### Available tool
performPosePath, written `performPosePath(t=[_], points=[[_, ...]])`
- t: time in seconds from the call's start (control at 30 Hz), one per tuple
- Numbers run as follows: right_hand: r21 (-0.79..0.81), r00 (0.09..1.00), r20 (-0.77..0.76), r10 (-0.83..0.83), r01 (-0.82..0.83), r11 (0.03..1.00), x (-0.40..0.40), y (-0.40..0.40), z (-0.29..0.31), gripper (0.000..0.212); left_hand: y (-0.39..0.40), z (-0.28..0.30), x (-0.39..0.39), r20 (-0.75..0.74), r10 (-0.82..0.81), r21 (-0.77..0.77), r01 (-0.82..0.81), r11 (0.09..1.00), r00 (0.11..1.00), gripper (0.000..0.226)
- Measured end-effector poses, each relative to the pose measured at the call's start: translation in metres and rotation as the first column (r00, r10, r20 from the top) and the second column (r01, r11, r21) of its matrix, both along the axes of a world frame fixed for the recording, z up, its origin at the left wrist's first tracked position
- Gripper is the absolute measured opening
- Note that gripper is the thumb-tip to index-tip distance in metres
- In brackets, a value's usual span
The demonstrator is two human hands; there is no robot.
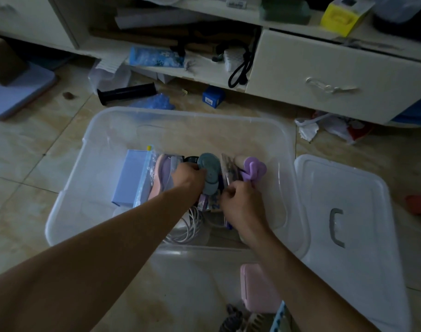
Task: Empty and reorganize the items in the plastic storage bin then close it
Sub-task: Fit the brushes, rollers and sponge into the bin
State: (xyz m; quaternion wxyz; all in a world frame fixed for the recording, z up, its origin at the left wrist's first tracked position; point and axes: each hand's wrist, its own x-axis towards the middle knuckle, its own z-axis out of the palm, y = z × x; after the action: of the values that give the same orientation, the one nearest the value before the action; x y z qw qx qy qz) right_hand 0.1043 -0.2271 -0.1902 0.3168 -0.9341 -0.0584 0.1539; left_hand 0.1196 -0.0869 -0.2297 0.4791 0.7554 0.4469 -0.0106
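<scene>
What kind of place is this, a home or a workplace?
Most likely a room in a home. The clear storage bin stands on a tiled floor beside a low white cabinet with a drawer, and household clutter lies around, such as a small blue box.

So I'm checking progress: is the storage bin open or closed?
Open. The bin has no cover; its lid lies on the floor beside it, and both hands reach inside.
</scene>
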Motion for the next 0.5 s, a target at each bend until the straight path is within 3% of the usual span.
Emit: performPosePath(t=[0.23, 0.5], points=[[-0.037, 0.998, -0.041, 0.041, -0.042, 0.998, 0.0, -0.003, 0.001, 0.018, -0.009, -0.004, 0.003, -0.053, -0.198, 0.223, 0.205, 0.953, 0.979, 0.024], [-0.039, 0.994, -0.105, 0.038, -0.042, 0.998, 0.001, -0.002, -0.003, 0.022, -0.008, -0.005, 0.002, -0.105, -0.369, 0.263, 0.383, 0.885, 0.924, 0.032]])
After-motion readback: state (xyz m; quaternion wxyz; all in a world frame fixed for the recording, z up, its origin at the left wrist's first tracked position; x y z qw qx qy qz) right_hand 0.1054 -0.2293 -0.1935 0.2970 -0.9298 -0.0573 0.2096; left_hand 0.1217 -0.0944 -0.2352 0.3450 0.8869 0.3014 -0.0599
